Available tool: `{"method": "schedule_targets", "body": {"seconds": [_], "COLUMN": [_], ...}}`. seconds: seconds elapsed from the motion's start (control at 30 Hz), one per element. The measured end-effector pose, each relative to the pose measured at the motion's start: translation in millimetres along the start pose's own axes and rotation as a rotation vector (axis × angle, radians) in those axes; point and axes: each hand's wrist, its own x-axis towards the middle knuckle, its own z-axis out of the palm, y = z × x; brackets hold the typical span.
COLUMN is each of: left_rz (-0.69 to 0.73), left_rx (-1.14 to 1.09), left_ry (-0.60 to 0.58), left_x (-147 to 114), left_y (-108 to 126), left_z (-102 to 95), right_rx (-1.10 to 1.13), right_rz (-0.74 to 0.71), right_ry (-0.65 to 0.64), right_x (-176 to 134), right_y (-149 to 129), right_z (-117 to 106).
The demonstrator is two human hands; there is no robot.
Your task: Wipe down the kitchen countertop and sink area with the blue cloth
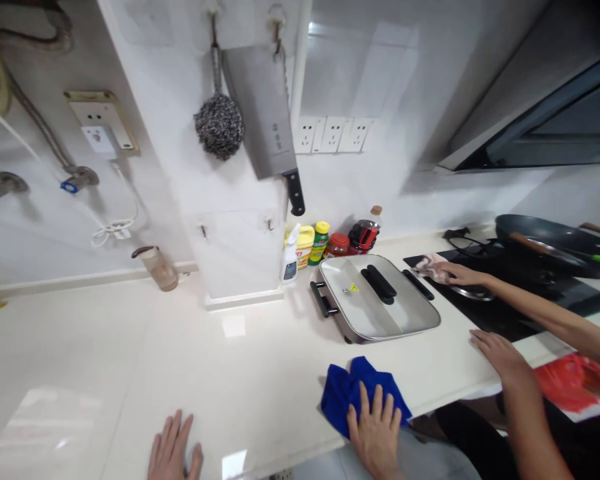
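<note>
My right hand (pixel 377 427) lies spread and flat on a blue cloth (pixel 341 399), near the front edge of the white countertop (pixel 220 373). The cloth is crumpled, and part of it is hidden beneath my palm. At the lower left, my left hand (pixel 173 448) rests on the bare counter with its fingers stretched out, holding nothing. Behind the cloth stands a rectangular electric pan (pixel 380 300) with a glass lid and black handles.
A co-worker's hand (pixel 460 273) presses a pale rag (pixel 430 267) on the black stove (pixel 510 313); their other hand (pixel 500 350) rests at the counter edge. Bottles (pixel 321 241) line the wall. A cleaver (pixel 263 113) and wire scrubber (pixel 220 127) hang above. A wok (pixel 545 230) sits right.
</note>
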Motion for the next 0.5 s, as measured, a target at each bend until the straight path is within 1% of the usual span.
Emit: {"method": "schedule_targets", "body": {"seconds": [0.13, 0.23, 0.3, 0.37, 0.4, 0.43, 0.5], "left_rz": [0.021, 0.027, 0.009, -0.054, -0.102, -0.159, -0.280], "left_rx": [0.006, 0.009, 0.022, 0.056, 0.080, 0.107, 0.158], "left_ry": [0.052, 0.082, 0.087, 0.091, 0.101, 0.114, 0.151], "left_x": [-1, -4, -11, -24, -35, -48, -83], "left_y": [10, 16, 14, 4, -5, -16, -41], "left_z": [-6.6, -13.8, -21.4, -32.3, -39.1, -46.9, -64.5], "right_rx": [0.075, 0.127, 0.167, 0.218, 0.244, 0.269, 0.312], "right_rz": [-0.169, -0.286, -0.366, -0.447, -0.486, -0.525, -0.596], "right_ry": [-0.101, -0.211, -0.284, -0.342, -0.369, -0.396, -0.448], "right_x": [-12, -11, -7, -2, 0, 1, 1], "right_y": [-59, -105, -137, -169, -184, -199, -226], "right_z": [-13, -16, -18, -23, -26, -29, -38]}}
